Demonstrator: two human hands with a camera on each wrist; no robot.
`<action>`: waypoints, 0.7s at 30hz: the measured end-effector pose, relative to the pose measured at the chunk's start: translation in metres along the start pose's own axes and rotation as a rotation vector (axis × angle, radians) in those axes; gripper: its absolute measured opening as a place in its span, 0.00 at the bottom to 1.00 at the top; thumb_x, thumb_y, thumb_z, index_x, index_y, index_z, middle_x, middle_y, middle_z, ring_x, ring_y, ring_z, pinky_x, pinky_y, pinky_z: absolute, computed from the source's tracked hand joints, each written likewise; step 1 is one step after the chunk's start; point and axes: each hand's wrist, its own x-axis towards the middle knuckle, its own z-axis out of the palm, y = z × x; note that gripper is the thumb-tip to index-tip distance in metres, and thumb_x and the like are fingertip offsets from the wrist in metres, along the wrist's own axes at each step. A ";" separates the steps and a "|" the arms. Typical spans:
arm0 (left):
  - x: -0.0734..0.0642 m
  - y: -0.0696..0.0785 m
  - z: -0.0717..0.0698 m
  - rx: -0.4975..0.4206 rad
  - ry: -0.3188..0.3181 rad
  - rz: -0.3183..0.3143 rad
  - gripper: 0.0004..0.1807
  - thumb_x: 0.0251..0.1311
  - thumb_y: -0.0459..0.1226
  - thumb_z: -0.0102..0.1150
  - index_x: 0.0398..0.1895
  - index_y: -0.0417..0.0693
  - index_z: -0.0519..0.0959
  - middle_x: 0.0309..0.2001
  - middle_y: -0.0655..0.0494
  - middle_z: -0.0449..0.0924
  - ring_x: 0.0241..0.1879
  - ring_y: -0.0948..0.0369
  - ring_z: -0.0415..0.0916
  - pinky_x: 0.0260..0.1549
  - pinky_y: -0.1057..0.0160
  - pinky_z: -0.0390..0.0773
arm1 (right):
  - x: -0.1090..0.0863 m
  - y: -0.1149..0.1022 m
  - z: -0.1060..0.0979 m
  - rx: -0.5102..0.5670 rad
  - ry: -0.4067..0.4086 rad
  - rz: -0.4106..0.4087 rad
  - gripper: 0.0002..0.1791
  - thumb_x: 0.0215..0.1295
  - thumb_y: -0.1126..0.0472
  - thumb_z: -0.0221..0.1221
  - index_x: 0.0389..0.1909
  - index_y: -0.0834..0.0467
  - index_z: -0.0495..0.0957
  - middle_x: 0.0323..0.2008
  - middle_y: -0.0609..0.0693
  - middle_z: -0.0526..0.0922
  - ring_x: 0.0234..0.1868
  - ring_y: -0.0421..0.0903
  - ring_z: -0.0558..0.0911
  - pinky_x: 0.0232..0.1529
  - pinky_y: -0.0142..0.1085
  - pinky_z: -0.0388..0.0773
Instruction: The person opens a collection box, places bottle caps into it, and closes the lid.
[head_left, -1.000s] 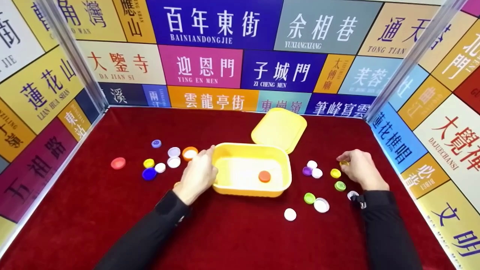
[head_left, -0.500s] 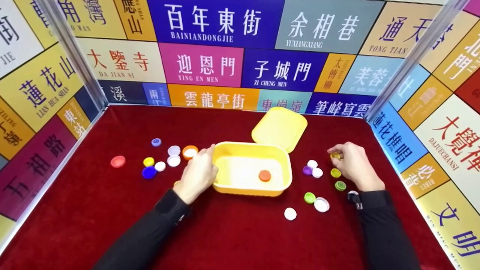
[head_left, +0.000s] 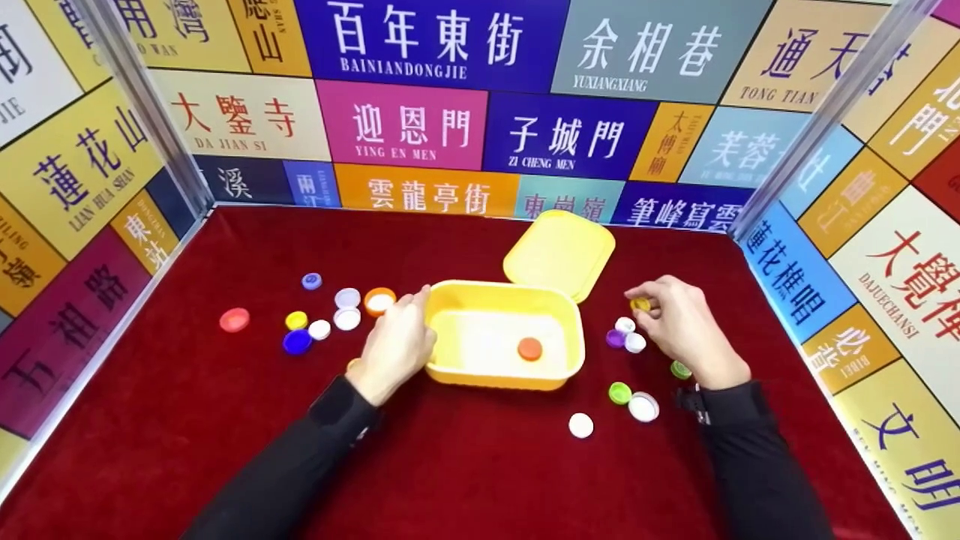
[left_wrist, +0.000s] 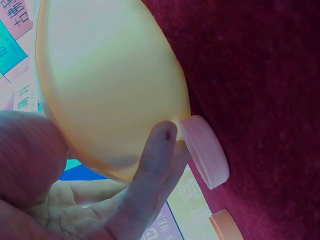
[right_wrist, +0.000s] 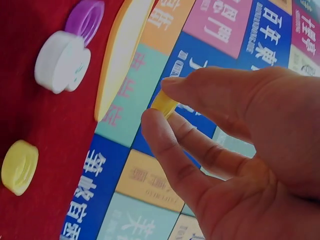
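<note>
My left hand [head_left: 396, 341] grips the left end of a yellow plastic box [head_left: 504, 379]. In the left wrist view its thumb and fingers lie on either side of the box wall [left_wrist: 112, 90]. Inside the box rests one orange bottle cap [head_left: 529, 349]. Off to the right, my right hand [head_left: 688, 330] holds a yellow bottle cap [head_left: 640, 304] above the table. Thumb and fingertips pinch that cap [right_wrist: 164, 104] in the right wrist view. Just below this hand lie two white caps [head_left: 634, 343] and a purple cap [head_left: 615, 339].
A yellow lid [head_left: 559, 255] lies behind the box. Left of the box, several caps are scattered, among them a blue cap [head_left: 297, 342] and a red cap [head_left: 235, 319]. Green caps [head_left: 619, 393] and white caps [head_left: 581, 425] lie at front right on the red cloth [head_left: 480, 465].
My right hand has lifted the yellow cap and moved left with it, towards the box. The left hand keeps its hold on the box, which has stayed in place.
</note>
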 end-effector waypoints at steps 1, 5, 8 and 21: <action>0.000 0.000 0.000 0.000 0.002 0.001 0.38 0.74 0.29 0.62 0.88 0.39 0.72 0.72 0.33 0.85 0.57 0.35 0.93 0.56 0.37 0.95 | 0.000 -0.003 0.001 0.007 -0.002 -0.004 0.14 0.74 0.72 0.69 0.57 0.65 0.94 0.48 0.66 0.90 0.47 0.61 0.94 0.54 0.61 0.94; 0.001 0.001 0.000 0.000 0.009 0.007 0.38 0.74 0.29 0.61 0.88 0.39 0.73 0.72 0.32 0.86 0.58 0.35 0.93 0.57 0.37 0.95 | 0.001 -0.016 0.006 0.044 -0.014 -0.021 0.15 0.75 0.73 0.69 0.58 0.65 0.94 0.49 0.65 0.90 0.47 0.60 0.95 0.54 0.60 0.95; 0.001 0.001 0.000 0.002 0.013 0.012 0.38 0.74 0.29 0.61 0.87 0.38 0.73 0.71 0.32 0.86 0.57 0.35 0.93 0.56 0.37 0.95 | 0.001 -0.027 0.011 0.075 -0.014 -0.056 0.15 0.75 0.73 0.70 0.58 0.64 0.94 0.50 0.64 0.90 0.47 0.60 0.96 0.54 0.59 0.96; 0.000 0.000 0.001 0.009 0.022 0.014 0.37 0.73 0.29 0.61 0.87 0.39 0.74 0.68 0.33 0.87 0.56 0.34 0.93 0.54 0.36 0.94 | -0.004 -0.067 0.037 0.122 -0.004 -0.319 0.15 0.69 0.72 0.78 0.56 0.64 0.95 0.47 0.62 0.92 0.43 0.56 0.94 0.48 0.52 0.96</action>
